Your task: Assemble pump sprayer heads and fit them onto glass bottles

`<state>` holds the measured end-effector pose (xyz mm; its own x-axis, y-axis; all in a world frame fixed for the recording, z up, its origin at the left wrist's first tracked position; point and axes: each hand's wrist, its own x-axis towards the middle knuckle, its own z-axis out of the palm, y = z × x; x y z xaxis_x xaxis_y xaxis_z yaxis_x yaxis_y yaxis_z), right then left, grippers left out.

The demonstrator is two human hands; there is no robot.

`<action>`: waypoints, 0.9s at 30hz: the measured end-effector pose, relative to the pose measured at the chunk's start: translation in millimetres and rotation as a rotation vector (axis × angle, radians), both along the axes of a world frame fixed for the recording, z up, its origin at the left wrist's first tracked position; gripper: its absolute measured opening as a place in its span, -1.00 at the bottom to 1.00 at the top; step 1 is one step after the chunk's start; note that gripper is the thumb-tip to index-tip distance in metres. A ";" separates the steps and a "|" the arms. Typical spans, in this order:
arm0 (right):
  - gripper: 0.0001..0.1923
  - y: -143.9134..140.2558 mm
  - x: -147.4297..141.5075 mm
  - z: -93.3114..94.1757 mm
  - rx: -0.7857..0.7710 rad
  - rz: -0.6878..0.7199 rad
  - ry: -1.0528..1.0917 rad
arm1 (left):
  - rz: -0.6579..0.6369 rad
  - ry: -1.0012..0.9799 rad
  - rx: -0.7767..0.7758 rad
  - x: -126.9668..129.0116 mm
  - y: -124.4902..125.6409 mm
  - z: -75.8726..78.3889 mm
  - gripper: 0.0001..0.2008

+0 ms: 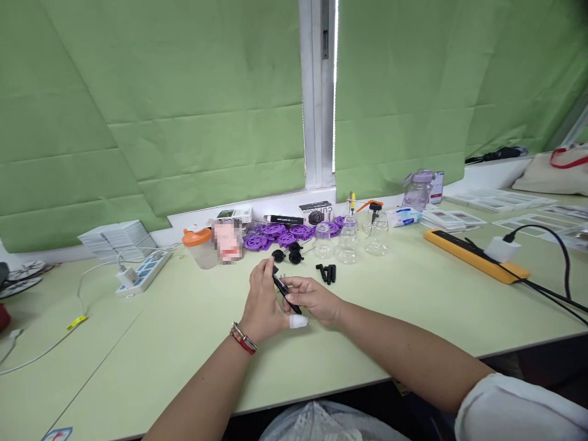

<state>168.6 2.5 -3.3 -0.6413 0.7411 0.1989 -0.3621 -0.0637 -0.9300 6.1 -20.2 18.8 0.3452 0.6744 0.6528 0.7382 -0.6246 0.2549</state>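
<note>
Both hands meet over the middle of the pale green table (413, 306), working one small black stick-like part (285, 291) between them. Left hand (263, 303), red bracelet at the wrist, is curled with its fingertips pinched on the upper end of the part; right hand (312, 300), white wrap on the thumb tip, is closed round the lower end, fingers folded in. Neither hand is open. The part is lifted just off the table, tilted, top end toward the left hand

Step in hand looks like fitting or adjusting this one piece, mid-grip; cannot tell whether it is one piece or two being joined, too small. Any next move would call for a fine two-finger alignment, keeping the part steady between both pinches so it does not slip

Just beyond the hands lie three more short black sticks (327, 272) side by side, and black round caps (287, 254) near them. Behind those, purple wheel-shaped pieces (275, 236) in a heap and three clear glass bottles (348, 245) in a row. White power strip (142, 272) far left, orange power strip (475, 262) right, both well apart from the hands
</note>
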 end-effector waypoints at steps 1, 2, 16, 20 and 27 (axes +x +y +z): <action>-0.51 -0.6 -0.8 0.3 -0.007 0.005 0.009 | 0.011 0.003 0.014 0.8 -0.2 -0.2 0.26; -0.51 -1.1 -1.3 0.7 -0.015 0.010 0.016 | 0.018 0.008 0.025 1.4 -0.4 -0.2 0.24; -0.54 -4.3 -1.1 8.3 -0.110 0.065 0.032 | -0.009 0.017 -0.024 4.3 -2.6 -3.7 0.25; -0.53 -4.8 -0.3 9.8 -0.100 0.075 0.025 | -0.014 0.001 -0.050 4.1 -3.0 -4.5 0.28; -0.56 -3.7 0.6 6.8 -0.114 0.100 0.050 | -0.015 -0.031 -0.071 4.4 -5.3 -2.7 0.16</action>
<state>169.2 -1.3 3.4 -0.7045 0.6936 0.1505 -0.3940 -0.2059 -0.8957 10.5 -25.5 16.1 0.3364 0.7140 0.6141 0.7200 -0.6153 0.3210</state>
